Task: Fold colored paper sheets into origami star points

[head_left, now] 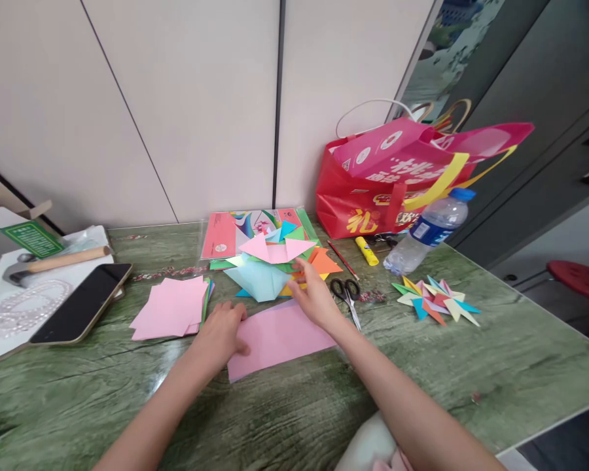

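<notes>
A pink paper sheet (279, 340) lies flat on the green table, wider than it is deep. My left hand (223, 333) rests at its left end, thumb on the sheet and apart from the bent fingers. Reaching over the sheet's right part, my right hand (311, 294) touches the right side of a heap of folded papers, its thumb and forefinger spread. A pink folded piece (276, 252) tops the heap, with a light blue one (260, 280) in front and orange ones (324, 260) at the right.
Pink square sheets (171, 307) and a phone (83, 304) lie left. Scissors (347, 294), a glue stick (366, 251), a pencil (342, 258) and paper stars (436, 299) lie right. Behind them are a bottle (429, 229) and a red bag (358, 190). A hammer (61, 260) lies far left.
</notes>
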{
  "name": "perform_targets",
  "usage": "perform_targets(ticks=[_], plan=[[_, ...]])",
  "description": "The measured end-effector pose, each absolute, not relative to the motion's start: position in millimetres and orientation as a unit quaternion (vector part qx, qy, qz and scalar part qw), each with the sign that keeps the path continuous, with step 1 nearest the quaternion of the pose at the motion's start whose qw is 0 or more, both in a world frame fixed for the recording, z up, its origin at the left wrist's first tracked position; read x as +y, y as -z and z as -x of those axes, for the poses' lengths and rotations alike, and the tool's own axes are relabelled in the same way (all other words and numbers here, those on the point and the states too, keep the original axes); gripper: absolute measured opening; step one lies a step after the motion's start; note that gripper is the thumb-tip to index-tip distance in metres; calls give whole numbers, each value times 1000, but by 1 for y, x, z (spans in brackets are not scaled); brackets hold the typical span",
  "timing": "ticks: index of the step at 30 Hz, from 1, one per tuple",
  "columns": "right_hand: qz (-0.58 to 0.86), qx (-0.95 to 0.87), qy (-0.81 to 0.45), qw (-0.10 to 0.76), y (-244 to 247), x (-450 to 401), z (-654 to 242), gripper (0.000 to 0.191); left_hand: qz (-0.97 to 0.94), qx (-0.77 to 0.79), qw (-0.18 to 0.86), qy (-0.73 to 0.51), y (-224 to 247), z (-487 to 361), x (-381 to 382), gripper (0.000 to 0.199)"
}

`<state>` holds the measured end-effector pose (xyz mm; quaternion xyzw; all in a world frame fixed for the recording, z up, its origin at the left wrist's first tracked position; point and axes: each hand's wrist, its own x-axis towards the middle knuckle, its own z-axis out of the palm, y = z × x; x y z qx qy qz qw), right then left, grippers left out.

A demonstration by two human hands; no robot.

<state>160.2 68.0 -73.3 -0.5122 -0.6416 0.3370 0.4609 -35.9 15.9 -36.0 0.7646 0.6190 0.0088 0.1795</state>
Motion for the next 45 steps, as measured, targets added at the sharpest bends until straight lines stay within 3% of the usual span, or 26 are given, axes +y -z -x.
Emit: perform_targets(ticks=[3,11,16,22,27,32,37,41,45], plan=[[523,-705,-257,403,72,64,-159,41,-758,629,171,-19,36,37,17,28],[440,-803,-231,330,66,48,-151,15,-726,659,186,-64,32,39,18,8],[425,-848,-186,256,55,38,-150,24,-725,646,211,-110,24,41,19,12],[489,-852,-133,133,46,31,-150,20,-733,629,209,-155,23,38,20,11],[466,-833,-188,232,48,30,-150,28,-724,608,247,-212,13,39,19,15],[348,-855,-174,343,33,16,-146,60,-599,599,410,-339,3,44,18,22],[292,-905,-110,288,25,3,-142,48,-477,601,523,-372,4,43,17,30],[289,-913,-102,269,31,3,-140,34,-461,593,539,-382,7,42,16,31],[285,-915,-119,258,33,5,-140,41,-437,590,564,-378,8,42,16,33]])
